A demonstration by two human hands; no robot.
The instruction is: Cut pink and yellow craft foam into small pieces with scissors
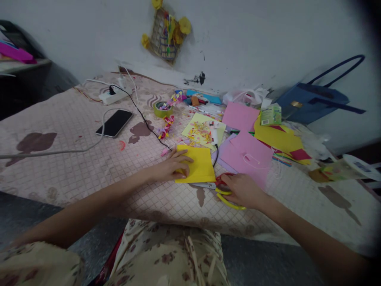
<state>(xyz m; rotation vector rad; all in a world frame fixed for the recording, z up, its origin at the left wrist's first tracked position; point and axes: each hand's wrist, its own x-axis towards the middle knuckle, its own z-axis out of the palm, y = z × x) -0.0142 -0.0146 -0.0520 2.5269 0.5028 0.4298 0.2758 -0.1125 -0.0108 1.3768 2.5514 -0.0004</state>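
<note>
My left hand [175, 165] rests on the left part of a yellow paper [202, 163], its fingers spread over the sheet near the table's front edge. In my right hand [238, 188] is a pair of scissors [224, 190] with red and yellow handles. The scissor blades lie along the paper's lower edge, partly hidden under it. Just behind the yellow paper, a white glue gun [213, 133] lies on a pale yellow sheet [192, 125] scattered with small colored scraps.
Pink sheets [248, 155] and yellow sheets [278, 137] lie to the right, near a blue bag [312, 103]. A phone [115, 123], a power strip [115, 95] and cables are on the left. Green tape [162, 110] sits behind my left hand.
</note>
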